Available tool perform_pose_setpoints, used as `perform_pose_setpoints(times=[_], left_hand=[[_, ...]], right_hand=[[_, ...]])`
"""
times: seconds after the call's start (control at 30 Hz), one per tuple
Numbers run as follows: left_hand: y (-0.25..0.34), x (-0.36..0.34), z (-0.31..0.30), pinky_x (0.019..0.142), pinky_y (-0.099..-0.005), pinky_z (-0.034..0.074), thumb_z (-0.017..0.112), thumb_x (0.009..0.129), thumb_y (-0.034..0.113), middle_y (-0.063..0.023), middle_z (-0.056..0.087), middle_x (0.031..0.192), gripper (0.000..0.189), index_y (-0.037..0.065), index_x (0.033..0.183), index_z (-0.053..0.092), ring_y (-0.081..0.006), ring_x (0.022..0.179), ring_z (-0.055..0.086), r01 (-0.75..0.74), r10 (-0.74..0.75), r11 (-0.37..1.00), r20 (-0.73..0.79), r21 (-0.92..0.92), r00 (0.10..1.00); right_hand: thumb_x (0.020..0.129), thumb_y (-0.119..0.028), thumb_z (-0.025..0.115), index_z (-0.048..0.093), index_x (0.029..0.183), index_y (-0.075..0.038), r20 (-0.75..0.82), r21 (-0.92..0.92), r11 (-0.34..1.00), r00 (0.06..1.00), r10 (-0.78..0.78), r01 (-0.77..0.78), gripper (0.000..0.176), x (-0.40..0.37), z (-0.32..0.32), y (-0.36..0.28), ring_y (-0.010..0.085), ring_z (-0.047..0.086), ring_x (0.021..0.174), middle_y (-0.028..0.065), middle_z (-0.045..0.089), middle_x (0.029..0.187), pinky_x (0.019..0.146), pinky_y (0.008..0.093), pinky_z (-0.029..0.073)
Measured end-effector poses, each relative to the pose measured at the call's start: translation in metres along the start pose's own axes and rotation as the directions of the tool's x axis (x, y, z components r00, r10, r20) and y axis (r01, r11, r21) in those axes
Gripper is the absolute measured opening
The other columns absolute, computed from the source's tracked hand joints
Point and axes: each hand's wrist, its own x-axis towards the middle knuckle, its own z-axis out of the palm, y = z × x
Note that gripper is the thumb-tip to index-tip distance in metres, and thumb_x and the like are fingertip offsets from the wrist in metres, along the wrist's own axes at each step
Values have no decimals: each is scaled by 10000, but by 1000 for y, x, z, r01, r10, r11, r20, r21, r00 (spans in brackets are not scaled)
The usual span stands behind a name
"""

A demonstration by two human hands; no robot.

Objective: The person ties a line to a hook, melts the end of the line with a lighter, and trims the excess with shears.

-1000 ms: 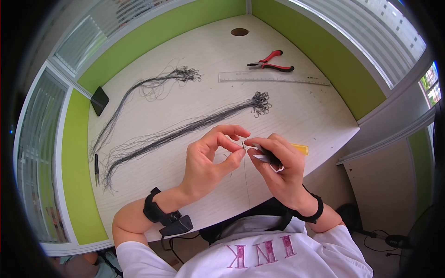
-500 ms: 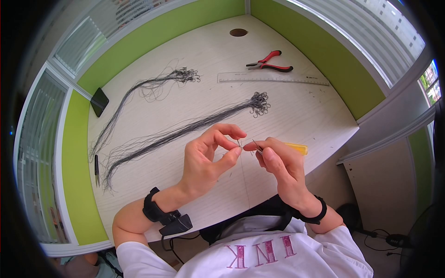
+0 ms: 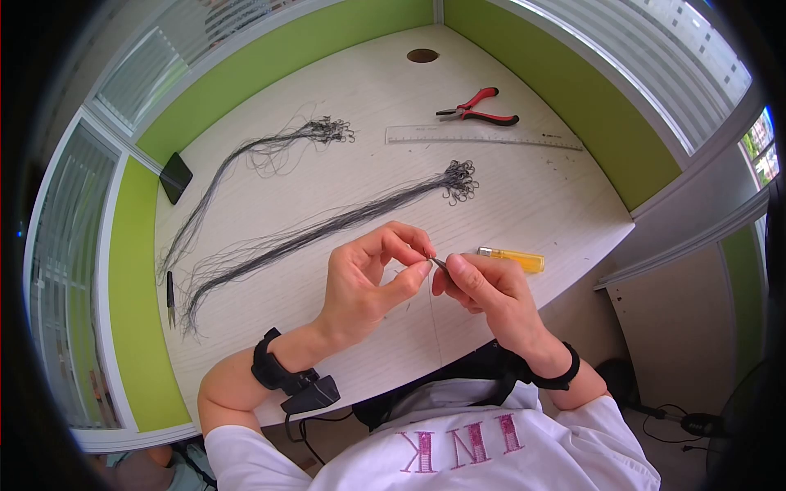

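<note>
Near the table's front edge, my left hand [image 3: 364, 274] pinches a small fish hook [image 3: 431, 258] between thumb and fingers, mostly hidden by the fingertips. A thin line [image 3: 434, 315] hangs down from there across the table. My right hand [image 3: 491, 286] is closed on a small pointed metal tool [image 3: 440, 264], whose tips meet the hook at my left fingertips; its exact kind is hidden by the fingers. Just beyond both hands lies a bundle of dark fishing lines [image 3: 327, 225] with hooks [image 3: 460, 182] gathered at its right end.
A second hook-and-line bundle [image 3: 237, 155] lies farther back left. Red-handled pliers [image 3: 483, 106] sit behind a clear ruler [image 3: 483, 137]. A yellow lighter [image 3: 520, 260] is beside my right hand. Leftward are a black-handled tool [image 3: 170, 299] and a dark phone-like object [image 3: 175, 178]. Green partitions [image 3: 557, 98] border the table.
My right hand has turned and shifted, bringing the tool's tips to my left fingertips. The lighter is more uncovered now. My left hand has barely moved.
</note>
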Motion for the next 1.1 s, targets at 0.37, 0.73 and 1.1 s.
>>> perform_pose_setpoints(times=[0.37,0.73,1.1], left_hand=[[-2,0,-1,837,-292,414,609,770,-20,-89,576,936,32,1,792,602,-126,902,515,33,-33,999,5,3,999],[-2,1,-1,832,-288,413,618,760,-21,-84,588,915,34,5,775,601,-124,883,527,25,-25,998,10,52,1000],[0,1,3,826,-295,390,591,754,-32,-90,552,948,63,26,762,569,-135,898,489,-9,9,998,11,69,1000]], right_hand=[[915,-407,483,586,697,-2,5,-9,1000,1000,20,-20,471,2,-1,-2,52,313,544,-38,378,559,487,229,248],[891,-402,535,611,732,15,21,79,996,999,44,-45,453,3,-3,-4,45,446,672,-4,538,682,597,191,361],[889,-416,531,589,684,-45,65,287,937,980,188,-199,428,1,1,-3,23,283,542,-63,430,607,484,195,209]])
